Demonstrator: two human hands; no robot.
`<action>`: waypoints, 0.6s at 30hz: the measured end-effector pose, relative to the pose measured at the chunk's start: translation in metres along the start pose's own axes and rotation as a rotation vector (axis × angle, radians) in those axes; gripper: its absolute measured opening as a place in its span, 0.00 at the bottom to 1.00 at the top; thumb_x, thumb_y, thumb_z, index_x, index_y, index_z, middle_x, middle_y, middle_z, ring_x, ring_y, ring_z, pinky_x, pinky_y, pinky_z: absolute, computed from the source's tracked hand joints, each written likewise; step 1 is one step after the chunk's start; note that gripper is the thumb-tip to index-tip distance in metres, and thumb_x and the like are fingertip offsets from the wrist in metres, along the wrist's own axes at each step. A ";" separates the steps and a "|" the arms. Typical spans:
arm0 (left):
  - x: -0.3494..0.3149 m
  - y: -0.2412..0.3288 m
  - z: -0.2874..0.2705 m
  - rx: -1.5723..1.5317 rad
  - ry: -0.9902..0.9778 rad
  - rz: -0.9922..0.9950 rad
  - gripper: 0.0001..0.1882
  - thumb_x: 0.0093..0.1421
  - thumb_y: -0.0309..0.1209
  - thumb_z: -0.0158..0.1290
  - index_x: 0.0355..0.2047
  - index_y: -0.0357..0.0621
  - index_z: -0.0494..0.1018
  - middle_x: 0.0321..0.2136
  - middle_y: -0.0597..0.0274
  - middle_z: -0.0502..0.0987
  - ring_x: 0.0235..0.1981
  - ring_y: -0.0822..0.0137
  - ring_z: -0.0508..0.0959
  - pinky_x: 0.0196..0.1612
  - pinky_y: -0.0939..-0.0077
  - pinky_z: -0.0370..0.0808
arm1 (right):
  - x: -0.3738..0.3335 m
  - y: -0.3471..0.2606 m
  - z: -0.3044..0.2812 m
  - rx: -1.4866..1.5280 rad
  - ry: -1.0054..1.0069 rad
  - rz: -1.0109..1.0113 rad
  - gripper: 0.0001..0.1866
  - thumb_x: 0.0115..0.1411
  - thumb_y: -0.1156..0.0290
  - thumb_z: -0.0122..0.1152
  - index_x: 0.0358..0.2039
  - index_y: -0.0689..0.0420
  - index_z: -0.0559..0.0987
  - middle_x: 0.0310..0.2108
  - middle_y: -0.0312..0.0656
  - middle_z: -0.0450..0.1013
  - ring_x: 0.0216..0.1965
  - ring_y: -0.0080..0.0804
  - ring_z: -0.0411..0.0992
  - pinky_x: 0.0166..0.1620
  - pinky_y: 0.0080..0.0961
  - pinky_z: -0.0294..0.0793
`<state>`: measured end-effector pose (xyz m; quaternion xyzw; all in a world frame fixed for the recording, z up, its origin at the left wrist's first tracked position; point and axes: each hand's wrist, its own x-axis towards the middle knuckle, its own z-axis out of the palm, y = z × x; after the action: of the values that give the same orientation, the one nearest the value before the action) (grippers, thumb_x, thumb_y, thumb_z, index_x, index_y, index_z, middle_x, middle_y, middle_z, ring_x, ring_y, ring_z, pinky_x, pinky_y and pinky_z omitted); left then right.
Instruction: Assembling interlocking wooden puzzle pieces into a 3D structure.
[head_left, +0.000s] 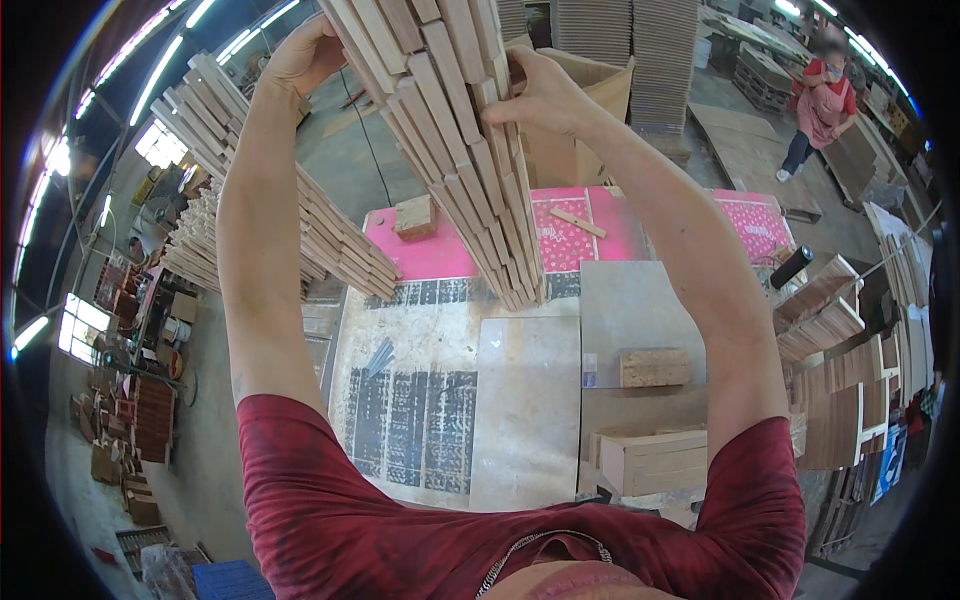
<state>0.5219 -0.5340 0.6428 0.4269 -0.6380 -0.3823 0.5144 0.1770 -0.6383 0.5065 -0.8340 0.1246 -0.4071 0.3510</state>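
A tall stack of pale wooden slats (pixel 455 130) rises from the work table toward the top of the view, its slat ends staggered. My left hand (pixel 303 58) is raised to the stack's upper left side, with its fingers bent against the wood and partly hidden. On the opposite side my right hand (pixel 545 95) grips the slats, its thumb toward me and its fingers partly behind the edge. Both arms are stretched up and forward. The stack's top lies outside the picture.
More stacked slats (pixel 335 235) lean at the left. On the table (pixel 525 420) are a wood block (pixel 415 217), a loose strip (pixel 578 222), another block (pixel 655 367) and a box-shaped wooden piece (pixel 655 460). A cardboard box (pixel 570 150) stands behind. A person (pixel 825 110) is far right.
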 end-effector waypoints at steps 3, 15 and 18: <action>-0.013 0.014 0.009 -0.012 -0.053 -0.042 0.22 0.58 0.38 0.59 0.52 0.44 0.76 0.49 0.62 0.78 0.51 0.62 0.76 0.61 0.55 0.68 | 0.002 -0.003 0.005 -0.007 0.035 -0.040 0.47 0.37 0.55 0.78 0.53 0.72 0.72 0.42 0.54 0.77 0.43 0.42 0.78 0.49 0.31 0.77; -0.028 -0.011 -0.022 -0.186 0.248 -0.086 0.25 0.63 0.36 0.56 0.59 0.44 0.69 0.55 0.62 0.75 0.58 0.63 0.73 0.63 0.58 0.69 | 0.013 -0.019 0.005 0.023 -0.106 -0.059 0.40 0.41 0.53 0.82 0.49 0.68 0.77 0.43 0.49 0.79 0.47 0.40 0.78 0.51 0.30 0.76; -0.025 -0.014 -0.018 -0.136 0.184 -0.050 0.23 0.66 0.37 0.55 0.59 0.45 0.70 0.54 0.63 0.75 0.56 0.64 0.74 0.63 0.60 0.68 | 0.015 -0.055 -0.017 0.124 0.059 -0.094 0.47 0.40 0.45 0.82 0.50 0.71 0.76 0.45 0.53 0.78 0.50 0.43 0.77 0.54 0.31 0.74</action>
<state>0.5441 -0.5166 0.6244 0.4401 -0.5498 -0.3965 0.5889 0.1695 -0.6139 0.5600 -0.8031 0.0702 -0.4546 0.3788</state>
